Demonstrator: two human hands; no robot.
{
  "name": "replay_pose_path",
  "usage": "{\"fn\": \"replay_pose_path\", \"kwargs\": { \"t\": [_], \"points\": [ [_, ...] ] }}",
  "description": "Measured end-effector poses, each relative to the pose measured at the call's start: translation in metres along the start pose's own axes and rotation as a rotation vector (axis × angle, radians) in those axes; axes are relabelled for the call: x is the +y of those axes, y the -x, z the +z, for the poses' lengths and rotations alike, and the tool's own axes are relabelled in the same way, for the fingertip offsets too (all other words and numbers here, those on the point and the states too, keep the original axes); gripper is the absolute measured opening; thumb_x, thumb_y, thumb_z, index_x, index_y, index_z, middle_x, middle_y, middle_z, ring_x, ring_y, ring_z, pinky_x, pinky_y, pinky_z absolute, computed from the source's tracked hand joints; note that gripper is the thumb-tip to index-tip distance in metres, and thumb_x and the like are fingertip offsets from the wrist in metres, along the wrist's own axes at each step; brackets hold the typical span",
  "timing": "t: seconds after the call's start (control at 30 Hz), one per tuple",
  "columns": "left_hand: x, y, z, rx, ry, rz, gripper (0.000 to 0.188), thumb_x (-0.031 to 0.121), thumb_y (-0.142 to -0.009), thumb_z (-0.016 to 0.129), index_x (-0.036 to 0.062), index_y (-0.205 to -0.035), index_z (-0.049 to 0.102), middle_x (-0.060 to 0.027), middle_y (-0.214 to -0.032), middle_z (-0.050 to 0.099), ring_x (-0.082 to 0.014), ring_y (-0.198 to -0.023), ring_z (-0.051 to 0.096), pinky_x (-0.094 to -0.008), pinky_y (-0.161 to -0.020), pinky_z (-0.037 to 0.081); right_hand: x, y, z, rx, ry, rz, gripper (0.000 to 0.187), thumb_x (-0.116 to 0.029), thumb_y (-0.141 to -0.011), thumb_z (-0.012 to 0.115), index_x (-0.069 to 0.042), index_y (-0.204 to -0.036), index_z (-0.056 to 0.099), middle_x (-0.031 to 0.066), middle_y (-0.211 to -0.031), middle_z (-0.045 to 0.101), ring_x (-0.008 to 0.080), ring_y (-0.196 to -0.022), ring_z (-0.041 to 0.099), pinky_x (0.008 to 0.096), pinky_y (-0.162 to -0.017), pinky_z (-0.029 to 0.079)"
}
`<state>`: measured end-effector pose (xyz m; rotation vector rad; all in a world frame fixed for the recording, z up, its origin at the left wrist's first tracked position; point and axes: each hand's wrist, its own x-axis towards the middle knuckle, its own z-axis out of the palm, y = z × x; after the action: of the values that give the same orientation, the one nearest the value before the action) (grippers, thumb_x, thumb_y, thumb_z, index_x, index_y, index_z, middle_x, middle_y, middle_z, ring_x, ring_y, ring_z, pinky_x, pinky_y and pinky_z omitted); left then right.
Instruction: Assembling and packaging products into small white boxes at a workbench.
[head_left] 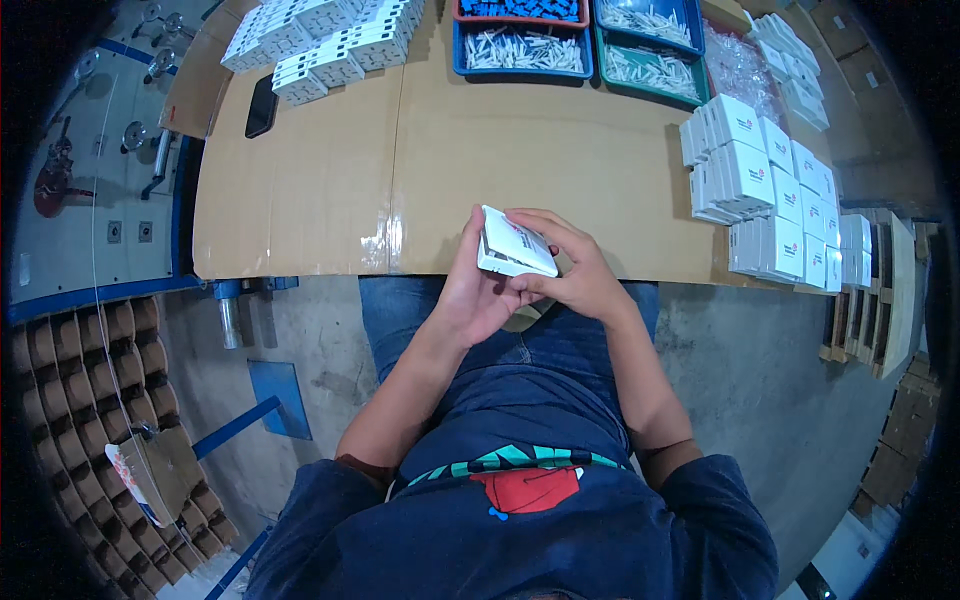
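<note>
Over the near edge of the cardboard-covered table (300,200), I hold a flat white plastic case (516,246) tilted between both hands. It has small print on its upper face, and a dark gap shows along its left side, between cover and base. My left hand (466,300) wraps the case from the left and below, thumb along its left edge. From the right, my right hand (585,275) grips it, fingers over the far edge and thumb at the near right corner. The underside of the case is hidden.
Stacked white cases (785,205) stand at the right; more white units (335,60) are piled at the far left beside a black phone (261,107). At the back, a blue tray (523,74) and a green tray (650,92) hold small white pieces, near clear plastic bags (742,70).
</note>
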<state>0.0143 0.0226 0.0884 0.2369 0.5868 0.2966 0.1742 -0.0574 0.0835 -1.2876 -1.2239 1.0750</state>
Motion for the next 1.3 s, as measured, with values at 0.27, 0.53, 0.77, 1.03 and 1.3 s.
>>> {"fn": "replay_pose_path", "kwargs": {
  "t": [0.27,0.53,0.77,1.03,1.3],
  "points": [
    [0.000,-0.004,-0.011,-0.067,0.029,-0.021,0.074,0.072,-0.100,0.032,0.0115,-0.136,0.053,-0.0138,-0.128,0.062,-0.0279,-0.114,0.064,-0.0454,-0.095,0.053,0.004,-0.002,0.002,-0.008,0.005,-0.066,0.066,-0.011,-0.076,0.085,-0.006,-0.138,0.060,0.0116,-0.139,0.055,0.0242,-0.130,0.053,0.0363,-0.107,0.046],
    [-0.017,-0.009,0.004,0.149,-0.406,0.592,0.079,0.067,-0.103,0.029,0.0117,-0.159,0.024,-0.0128,-0.146,0.047,-0.0267,-0.131,0.051,-0.0415,-0.110,0.043,0.010,-0.003,-0.004,0.020,0.119,-0.105,0.071,-0.028,-0.081,0.083,-0.009,-0.144,0.055,0.0171,-0.156,0.043,0.0309,-0.141,0.045,0.0429,-0.115,0.038],
    [-0.014,-0.003,0.000,-0.104,-0.813,0.765,0.091,0.016,-0.096,0.062,0.0097,-0.163,0.000,-0.0197,-0.161,0.023,-0.0298,-0.147,0.031,-0.0429,-0.121,0.026,-0.008,-0.002,0.008,0.034,-0.180,-0.042,0.094,-0.048,-0.082,0.081,-0.009,-0.155,0.038,0.0168,-0.154,0.043,0.0297,-0.142,0.042,0.0427,-0.113,0.039],
    [-0.013,-0.003,0.008,0.065,-0.353,0.286,0.063,0.047,-0.107,0.041,0.0105,-0.156,0.029,-0.0109,-0.147,0.045,-0.0208,-0.130,0.051,-0.0387,-0.109,0.044,-0.004,-0.001,0.004,0.100,0.177,-0.164,0.085,-0.047,-0.086,0.075,-0.006,-0.153,0.041,0.0192,-0.151,0.043,0.0353,-0.140,0.044,0.0446,-0.114,0.038],
    [-0.015,-0.001,0.008,0.095,-0.439,0.355,0.060,0.038,-0.106,0.051,0.0134,-0.155,0.028,-0.0086,-0.136,0.050,-0.0178,-0.120,0.055,-0.0338,-0.098,0.049,-0.010,-0.003,0.002,0.087,0.241,-0.210,0.072,-0.031,-0.085,0.075,-0.008,-0.148,0.049,0.0187,-0.156,0.041,0.0356,-0.144,0.041,0.0441,-0.116,0.035]
  ]
}}
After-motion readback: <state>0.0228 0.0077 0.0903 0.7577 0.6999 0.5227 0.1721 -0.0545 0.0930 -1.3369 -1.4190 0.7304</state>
